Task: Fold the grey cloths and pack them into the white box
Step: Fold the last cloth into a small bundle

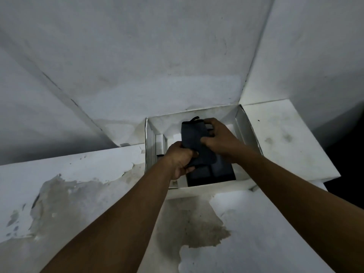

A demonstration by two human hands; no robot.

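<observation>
— While the left hand (180, 160) pinches the near end of the grey cloth (194, 138), where is it?
— Over the packed cloths (206, 175); the right hand (218, 136) grips its far side above the white box (247, 131). Lower it flat, folds together.

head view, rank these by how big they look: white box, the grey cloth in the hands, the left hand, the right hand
1. white box, largest by far.
2. grey cloth, partly hidden by both hands.
3. left hand and right hand look alike, so unranked.
</observation>
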